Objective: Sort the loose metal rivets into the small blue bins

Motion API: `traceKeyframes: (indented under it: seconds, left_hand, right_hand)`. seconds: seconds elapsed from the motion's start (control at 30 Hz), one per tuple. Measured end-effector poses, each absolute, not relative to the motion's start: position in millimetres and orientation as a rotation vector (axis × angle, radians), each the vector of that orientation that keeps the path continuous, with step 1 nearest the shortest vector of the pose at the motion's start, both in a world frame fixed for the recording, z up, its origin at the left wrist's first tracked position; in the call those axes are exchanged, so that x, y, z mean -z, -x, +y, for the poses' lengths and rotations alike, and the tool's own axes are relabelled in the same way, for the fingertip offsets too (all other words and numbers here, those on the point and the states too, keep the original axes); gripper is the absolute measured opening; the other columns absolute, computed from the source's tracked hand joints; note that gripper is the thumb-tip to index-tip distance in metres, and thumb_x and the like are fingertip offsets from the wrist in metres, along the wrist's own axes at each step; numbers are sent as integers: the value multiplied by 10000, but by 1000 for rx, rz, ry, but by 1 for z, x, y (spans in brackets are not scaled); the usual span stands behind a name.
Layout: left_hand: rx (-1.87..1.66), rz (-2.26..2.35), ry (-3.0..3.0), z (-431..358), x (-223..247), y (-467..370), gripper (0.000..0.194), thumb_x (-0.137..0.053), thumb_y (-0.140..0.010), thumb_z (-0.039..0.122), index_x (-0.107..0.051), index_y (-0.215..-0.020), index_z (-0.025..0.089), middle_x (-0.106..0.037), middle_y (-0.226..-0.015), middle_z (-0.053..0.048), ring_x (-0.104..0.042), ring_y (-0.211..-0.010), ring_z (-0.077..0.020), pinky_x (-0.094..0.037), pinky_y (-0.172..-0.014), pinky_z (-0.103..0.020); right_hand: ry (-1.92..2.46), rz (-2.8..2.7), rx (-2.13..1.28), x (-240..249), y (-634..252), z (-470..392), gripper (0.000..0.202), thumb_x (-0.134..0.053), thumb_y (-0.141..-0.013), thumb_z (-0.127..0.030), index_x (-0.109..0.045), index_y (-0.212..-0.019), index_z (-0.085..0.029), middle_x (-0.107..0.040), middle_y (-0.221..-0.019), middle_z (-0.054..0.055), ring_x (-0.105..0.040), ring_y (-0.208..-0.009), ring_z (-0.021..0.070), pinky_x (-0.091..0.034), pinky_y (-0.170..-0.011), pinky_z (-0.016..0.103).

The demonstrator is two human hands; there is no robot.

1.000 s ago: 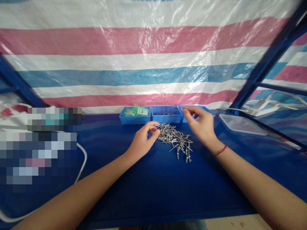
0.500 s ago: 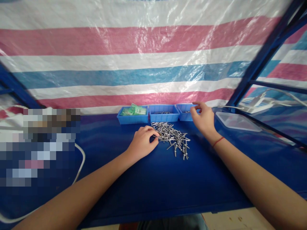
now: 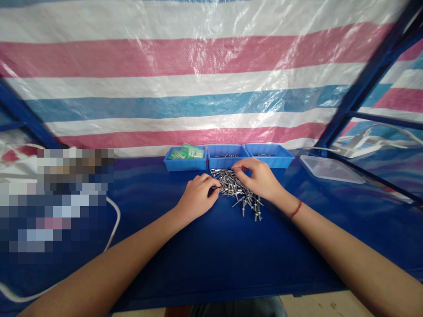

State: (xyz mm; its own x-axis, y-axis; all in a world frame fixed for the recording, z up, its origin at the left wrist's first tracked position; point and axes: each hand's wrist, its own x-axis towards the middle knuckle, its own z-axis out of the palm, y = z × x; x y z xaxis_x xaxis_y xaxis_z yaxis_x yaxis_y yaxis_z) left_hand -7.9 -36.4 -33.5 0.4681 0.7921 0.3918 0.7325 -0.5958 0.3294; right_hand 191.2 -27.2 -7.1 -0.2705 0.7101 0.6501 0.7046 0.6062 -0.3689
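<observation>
A loose pile of silvery blind rivets (image 3: 231, 185) lies on the blue tabletop in front of me. At its left edge rests my left hand (image 3: 200, 193), thumb and forefinger pinched on a blind rivet (image 3: 215, 187). My right hand (image 3: 259, 176) is over the upper right of the pile with its thumb and forefinger closed together; whatever may be between those tips is too small to make out. Behind the pile stand the middle blue bin (image 3: 228, 163) and the right blue bin (image 3: 280, 162), both with some rivets inside.
The left blue bin (image 3: 185, 164) holds green-and-clear packets (image 3: 190, 152). To the right lie a clear plastic lid (image 3: 330, 169) and a white power strip (image 3: 357, 145). A white cable (image 3: 115, 220) curves over the left side. Blue frame posts (image 3: 360, 83) flank the striped sheet (image 3: 198, 83).
My right hand has moved left and toward me, from the right blue bin to the pile, and its fingers have closed. My left hand has stayed at the pile's left edge.
</observation>
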Motion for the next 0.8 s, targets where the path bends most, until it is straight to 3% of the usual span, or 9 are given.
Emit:
traceKeyframes:
  seconds: [0.37, 0.63, 0.8]
  left_hand:
    - [-757, 1273, -2710, -33, 33, 15, 185, -453, -904, 262, -634, -918, 223, -623, -987, -30, -566, -912, -196, -423, -798, -345]
    - [-796, 1298, -2708, -36, 32, 14, 70, -562, -775, 182, -589, -835, 204, -616, -935, -26, -539, -894, -209, -421, -799, -352]
    - [-757, 1282, -2724, -36, 32, 14, 83, -545, -812, 225, -624, -835, 211, -604, -1022, -37, -532, -934, -216, -419, -821, -372]
  right_hand:
    - [1052, -2145, -101, 12, -184, -31, 164, -497, -794, -131, -643, -745, -187, -700, -801, 27, -603, -756, 170, -443, -741, 323]
    - [1034, -2168, -96, 10, -183, -32, 180, -480, -807, -141, -641, -739, -187, -694, -790, 24, -598, -723, 157, -434, -736, 323]
    - [1043, -2165, -95, 11, -183, -32, 175, -483, -808, -149, -640, -744, -190, -695, -790, 21, -600, -722, 157, -433, -740, 322]
